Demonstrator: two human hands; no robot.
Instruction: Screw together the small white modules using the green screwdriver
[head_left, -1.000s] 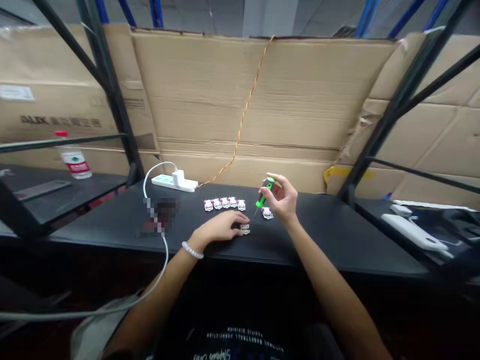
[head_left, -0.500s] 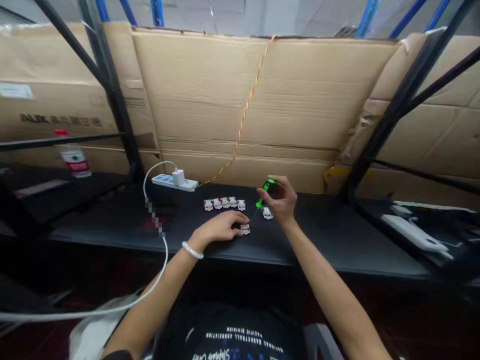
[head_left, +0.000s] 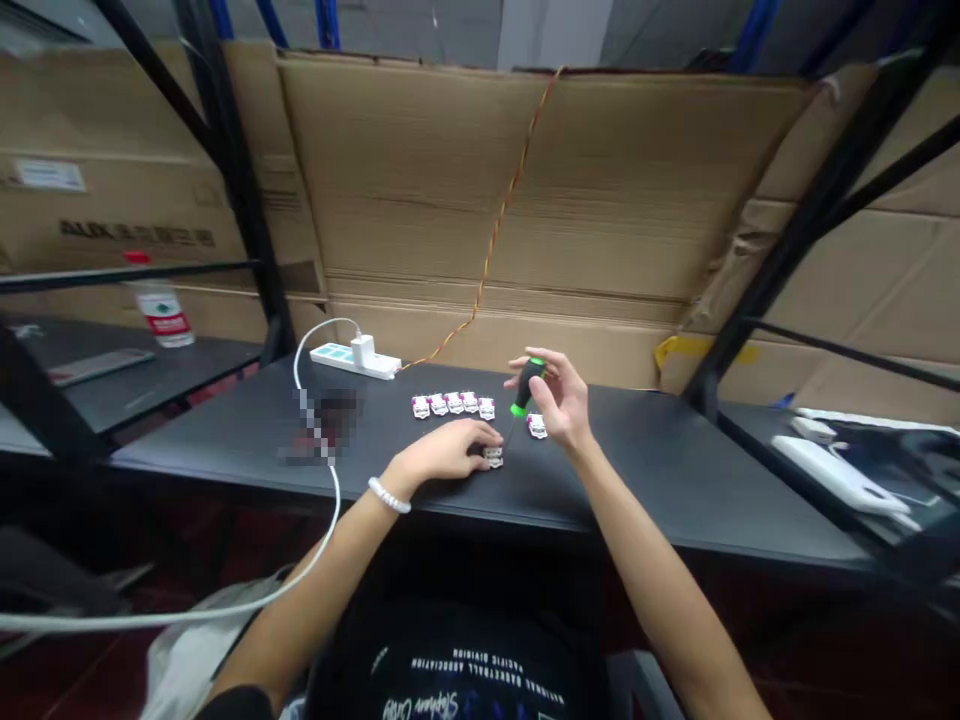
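My left hand (head_left: 455, 450), with a white beaded bracelet at the wrist, presses its fingertips on a small whitish part (head_left: 493, 457) on the black tabletop. A green and black screwdriver (head_left: 526, 388) leans in my right hand (head_left: 559, 395), its handle between thumb and fingers with some fingertips lifted. The thin shaft slopes down to the part under my left fingers; the exact tip contact is too small to make out. Just left of my right hand lies another small white and purple part (head_left: 537, 426). Several similar parts (head_left: 454, 403) form a row behind my left hand.
A white power strip (head_left: 356, 361) with a plugged-in charger stands at the back left, its white cable (head_left: 335, 500) looping over the table's front edge. Cardboard (head_left: 555, 200) walls the back. Black rack posts (head_left: 240, 190) flank the table. A bottle (head_left: 165, 315) stands at far left.
The fingers of my right hand have loosened and spread around the screwdriver handle, which has turned. My left hand stays on the small part. The view has shifted slightly.
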